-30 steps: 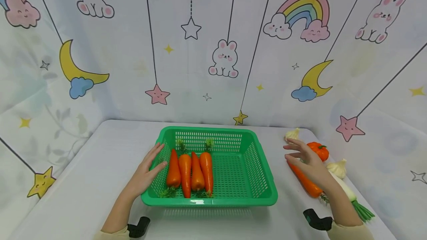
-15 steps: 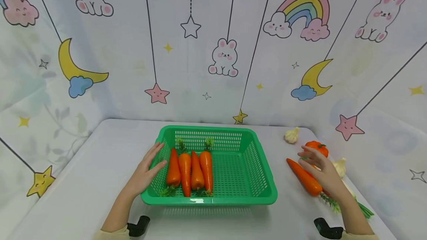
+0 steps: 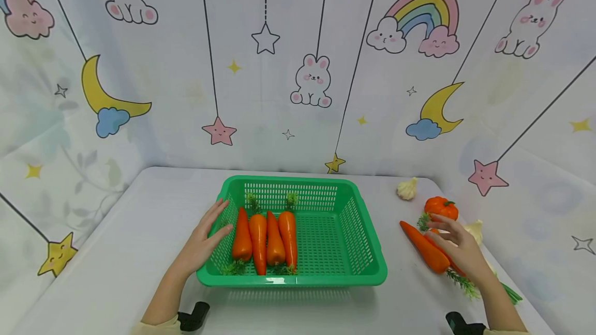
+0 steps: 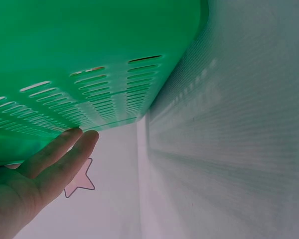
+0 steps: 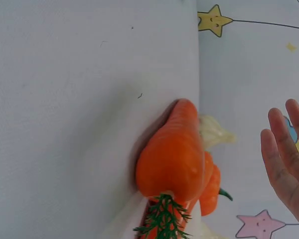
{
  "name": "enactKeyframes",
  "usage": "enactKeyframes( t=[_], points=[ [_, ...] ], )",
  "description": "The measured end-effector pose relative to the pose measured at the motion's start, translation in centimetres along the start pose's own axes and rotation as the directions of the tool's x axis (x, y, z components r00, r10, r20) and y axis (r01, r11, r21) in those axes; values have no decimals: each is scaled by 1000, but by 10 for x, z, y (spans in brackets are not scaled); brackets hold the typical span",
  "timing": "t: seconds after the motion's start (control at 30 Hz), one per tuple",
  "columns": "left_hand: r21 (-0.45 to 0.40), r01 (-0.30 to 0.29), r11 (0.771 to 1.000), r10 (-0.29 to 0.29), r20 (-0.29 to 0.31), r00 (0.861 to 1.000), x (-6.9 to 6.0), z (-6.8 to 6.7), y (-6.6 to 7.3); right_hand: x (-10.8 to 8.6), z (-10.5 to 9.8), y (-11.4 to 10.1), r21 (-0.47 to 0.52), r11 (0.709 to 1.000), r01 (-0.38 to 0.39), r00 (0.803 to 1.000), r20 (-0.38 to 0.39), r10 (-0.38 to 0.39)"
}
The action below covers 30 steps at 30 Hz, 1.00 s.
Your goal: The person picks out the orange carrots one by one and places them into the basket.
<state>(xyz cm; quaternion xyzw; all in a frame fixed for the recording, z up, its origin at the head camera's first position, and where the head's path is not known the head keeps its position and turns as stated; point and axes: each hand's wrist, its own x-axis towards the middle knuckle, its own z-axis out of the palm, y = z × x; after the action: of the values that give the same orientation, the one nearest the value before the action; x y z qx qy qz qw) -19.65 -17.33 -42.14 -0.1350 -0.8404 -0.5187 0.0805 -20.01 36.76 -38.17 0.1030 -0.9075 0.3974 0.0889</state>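
My left hand is at the left side of a green plastic basket, thumb over the rim side. In the left wrist view its straight fingers lie against the basket's slotted outer wall. Several orange carrots lie side by side in the left half of the basket. On the right, my right hand hovers over a carrot with its fingers apart and slightly bent, holding nothing. A second carrot lies partly hidden behind that one and beneath the hand; its leafy top shows.
Behind the right hand lie an orange bell pepper and a garlic bulb. Another garlic bulb and green stalks are partly covered by the right hand and arm. A printed curtain hangs behind the white table.
My right hand has moved right and toward me, from near the garlic bulb to over the carrots, uncovering that bulb and the pepper. The left hand and basket stay put.
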Motion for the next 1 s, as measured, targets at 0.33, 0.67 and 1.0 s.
enactKeyframes(
  t=[0.33, 0.67, 1.0],
  points=[
    [4, 6, 1000, -6, -2, 1000, 0, 0, 2, 1, 0, 21, 0, 994, -107, 994, 39, 106],
    [5, 1, 1000, -1, -3, 1000, 0, -1, 3, -1, 2, 41, 20, 987, -158, 984, 90, 156],
    [6, -3, 1000, 3, -4, 1000, 0, 0, 2, -2, 6, 55, 40, 983, -180, 976, 131, 174]
  ],
)
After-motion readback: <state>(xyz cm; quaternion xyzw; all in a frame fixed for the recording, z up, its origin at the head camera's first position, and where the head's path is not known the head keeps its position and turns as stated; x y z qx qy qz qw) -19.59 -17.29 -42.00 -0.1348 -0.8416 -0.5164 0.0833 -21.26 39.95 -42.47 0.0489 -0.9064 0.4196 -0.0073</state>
